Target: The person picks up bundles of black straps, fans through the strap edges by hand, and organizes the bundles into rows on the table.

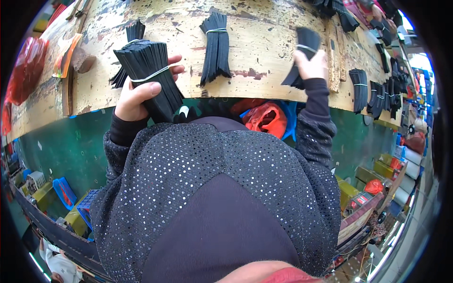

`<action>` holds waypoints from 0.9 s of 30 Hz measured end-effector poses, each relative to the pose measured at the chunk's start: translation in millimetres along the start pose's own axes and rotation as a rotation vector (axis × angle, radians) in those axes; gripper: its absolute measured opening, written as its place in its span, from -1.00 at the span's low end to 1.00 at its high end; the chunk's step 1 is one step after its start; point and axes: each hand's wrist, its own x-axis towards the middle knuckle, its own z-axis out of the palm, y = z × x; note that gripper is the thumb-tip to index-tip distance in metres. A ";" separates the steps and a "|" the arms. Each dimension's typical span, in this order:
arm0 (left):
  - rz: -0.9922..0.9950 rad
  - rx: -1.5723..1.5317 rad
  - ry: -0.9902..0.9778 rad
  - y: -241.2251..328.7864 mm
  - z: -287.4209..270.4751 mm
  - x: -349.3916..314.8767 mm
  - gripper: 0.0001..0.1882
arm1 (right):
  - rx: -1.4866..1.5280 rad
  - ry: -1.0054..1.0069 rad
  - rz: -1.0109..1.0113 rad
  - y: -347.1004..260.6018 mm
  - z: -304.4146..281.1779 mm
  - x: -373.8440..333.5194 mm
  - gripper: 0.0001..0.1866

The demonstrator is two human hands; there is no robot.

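Note:
My left hand (pixel 137 96) is wrapped round a thick bundle of black strips (pixel 146 61), held up over the table's near edge and tied at the middle with a pale band. Behind it, partly hidden, lies another banded bundle (pixel 135 32). On the right, my right hand (pixel 312 65) grips a slimmer black bundle (pixel 307 38) by its banded middle, at the table's near edge; its lower end fans out. Between the two hands a tied bundle (pixel 216 49) lies on the worn wooden tabletop (pixel 264 42).
Red plastic bags (pixel 29 70) and a brown block (pixel 83 61) sit at the left. Wooden slats (pixel 333 59) lie right of my right hand, with several more bundles (pixel 359 89) beyond. Below the edge hangs a red bag (pixel 266 118). Someone's hand (pixel 377 13) shows at the far right.

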 end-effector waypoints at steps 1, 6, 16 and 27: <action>0.018 -0.004 0.004 -1.8 4.0 4.1 -0.35 | -0.119 -0.063 -0.006 4.1 14.6 -2.6 -0.17; -0.036 -0.027 0.013 -6.2 27.3 15.8 -0.63 | -0.140 -0.181 -0.026 -1.8 26.3 -6.6 -0.09; 0.235 0.367 -0.522 -5.2 56.4 24.6 -0.39 | 0.324 0.137 -0.425 -44.1 -36.1 -80.9 -0.19; 0.028 -0.068 -0.947 -41.9 49.7 22.1 -0.36 | 1.091 -0.049 -0.366 -144.7 -49.5 -218.6 -0.18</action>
